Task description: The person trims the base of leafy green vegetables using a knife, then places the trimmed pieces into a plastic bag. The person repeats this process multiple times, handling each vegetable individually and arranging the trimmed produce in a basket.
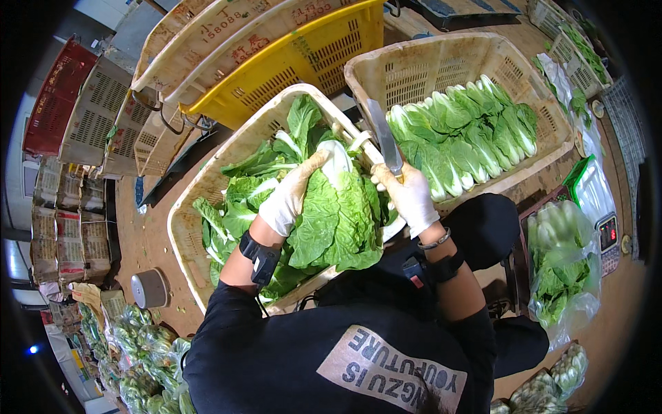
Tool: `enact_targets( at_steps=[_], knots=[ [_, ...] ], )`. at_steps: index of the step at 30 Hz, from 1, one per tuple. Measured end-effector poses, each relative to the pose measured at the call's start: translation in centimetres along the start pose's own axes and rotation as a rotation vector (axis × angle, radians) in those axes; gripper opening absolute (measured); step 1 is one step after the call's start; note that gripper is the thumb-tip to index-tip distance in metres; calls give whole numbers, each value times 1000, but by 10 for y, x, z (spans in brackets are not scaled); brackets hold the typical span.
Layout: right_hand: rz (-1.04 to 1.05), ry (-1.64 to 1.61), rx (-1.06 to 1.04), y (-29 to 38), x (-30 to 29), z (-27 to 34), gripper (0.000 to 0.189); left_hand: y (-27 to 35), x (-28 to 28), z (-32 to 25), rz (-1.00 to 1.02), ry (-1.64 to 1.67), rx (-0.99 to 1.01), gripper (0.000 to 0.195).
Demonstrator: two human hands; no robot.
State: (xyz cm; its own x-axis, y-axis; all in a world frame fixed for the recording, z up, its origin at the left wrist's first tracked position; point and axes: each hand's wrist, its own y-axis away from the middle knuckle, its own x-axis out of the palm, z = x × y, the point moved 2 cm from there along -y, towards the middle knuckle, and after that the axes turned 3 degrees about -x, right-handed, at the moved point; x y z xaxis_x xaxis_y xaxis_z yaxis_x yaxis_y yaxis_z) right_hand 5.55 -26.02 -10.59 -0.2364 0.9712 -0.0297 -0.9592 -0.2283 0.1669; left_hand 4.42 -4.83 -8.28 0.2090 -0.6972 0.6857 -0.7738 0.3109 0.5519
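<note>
My gloved left hand (296,192) grips a leafy green cabbage (335,207) near its white base, which points away from me. In my gloved right hand (406,192) is a knife (384,135), its broad blade angled up and away, just right of the cabbage. Beneath both hands stands a cream plastic crate (182,240) holding loose leaves and more greens (243,204). A second cream crate (460,49), to the right, holds heads of leafy cabbage (465,129) laid in rows, white bases outward.
Yellow (289,67) and cream crates (196,36) stand stacked ahead. At right, bagged greens (561,264) lie beside a digital scale (607,233). A grey upturned bucket (150,288) sits on the floor at left, with bagged vegetables (145,357) behind it.
</note>
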Motion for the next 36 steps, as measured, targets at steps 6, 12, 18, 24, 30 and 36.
enact_targets(
  at_steps=[6,12,18,24,30,36],
  knots=[
    [-31,189,-177,5,-3,18,52,6,37,17,-68,-594,149,80],
    [58,-557,10,19,-34,35,41,-7,88,-6,314,-1187,212,78],
    [195,-1335,-10,45,-79,30,51,-31,168,16,470,-1139,228,30],
    [44,-1299,-98,50,-87,17,55,-56,192,35,176,-1478,440,44],
    [186,-1224,-17,47,-84,10,53,-60,179,29,323,-1554,273,40],
    [475,-1252,68,58,-80,11,67,-64,132,-7,652,-1343,220,23]
  ],
)
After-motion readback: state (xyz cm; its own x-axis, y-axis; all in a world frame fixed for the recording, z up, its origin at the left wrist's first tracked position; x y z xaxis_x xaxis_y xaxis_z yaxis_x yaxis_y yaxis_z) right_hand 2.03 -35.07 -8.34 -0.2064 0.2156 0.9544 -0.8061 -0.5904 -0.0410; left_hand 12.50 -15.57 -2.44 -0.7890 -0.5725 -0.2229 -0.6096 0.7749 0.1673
